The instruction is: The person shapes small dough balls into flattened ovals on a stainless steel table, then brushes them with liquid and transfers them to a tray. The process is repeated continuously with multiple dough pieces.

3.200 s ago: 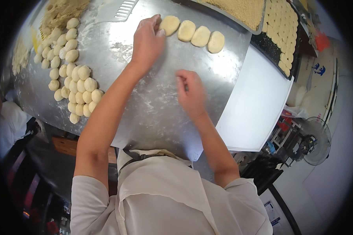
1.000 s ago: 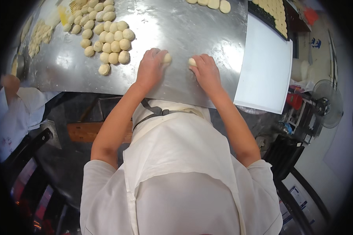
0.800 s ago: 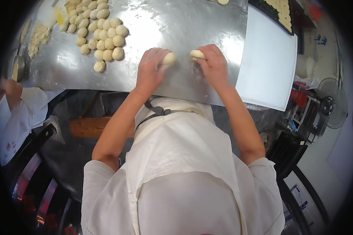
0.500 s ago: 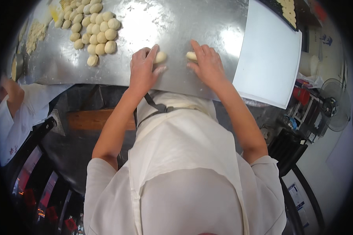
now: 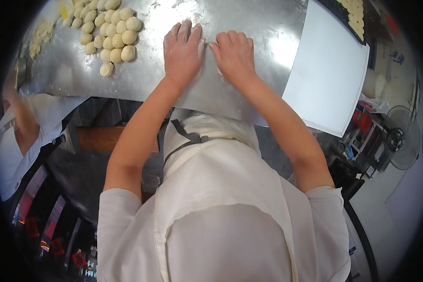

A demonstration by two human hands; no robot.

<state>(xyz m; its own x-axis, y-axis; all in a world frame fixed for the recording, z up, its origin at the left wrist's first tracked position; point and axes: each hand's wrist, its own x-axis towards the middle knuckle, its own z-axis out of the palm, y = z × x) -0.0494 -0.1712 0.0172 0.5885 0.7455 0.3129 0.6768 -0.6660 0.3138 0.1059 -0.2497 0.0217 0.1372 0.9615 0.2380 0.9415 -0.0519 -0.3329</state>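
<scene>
My left hand (image 5: 185,52) lies palm down on the steel table, its fingers stretched forward and slightly apart. Only a pale sliver of dough shows beside its palm; the rest is covered. Close by on the right, my right hand (image 5: 233,55) is cupped with bent fingers over a dough piece (image 5: 219,72), of which just an edge is visible by the thumb side. The two thumbs nearly meet. Flour whitens the left fingers. To the left of my hands sit many round dough balls (image 5: 112,42) grouped together.
The steel table (image 5: 150,75) carries dough scraps (image 5: 43,40) at far left. On the right lies a white board (image 5: 322,80), with a dark tray (image 5: 340,18) of dough pieces beyond it. Another person's arm (image 5: 23,120) is at the left; a fan (image 5: 402,136) stands at right.
Both hands have turned palm down over the dough pieces and come closer together. The pieces, plainly visible before, are now mostly hidden. The view has shifted slightly.
</scene>
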